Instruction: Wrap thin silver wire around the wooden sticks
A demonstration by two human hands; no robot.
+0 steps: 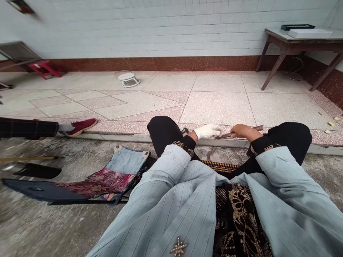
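Note:
I sit on the ground with my knees raised in black trousers and pale blue striped sleeves stretched forward. My left hand [207, 131], in a white glove, is closed on one end of a thin brown stick-like strip [224, 135]. My right hand [242, 131] is bare and closed around the same strip, whose far end [257, 127] pokes out to the right. Both hands hover between my knees, just above the raised edge of the tiled floor [214, 103]. A second curved brown piece [210, 153] lies on the concrete under my hands.
A folding fabric stool [107, 178] lies tipped over at my left. Another person's leg with a red shoe [80, 125] reaches in from the left. A dark blade and wooden handle [32, 167] lie on the concrete. A wooden table [300, 43] stands at the back right, a white stool [128, 79] by the wall.

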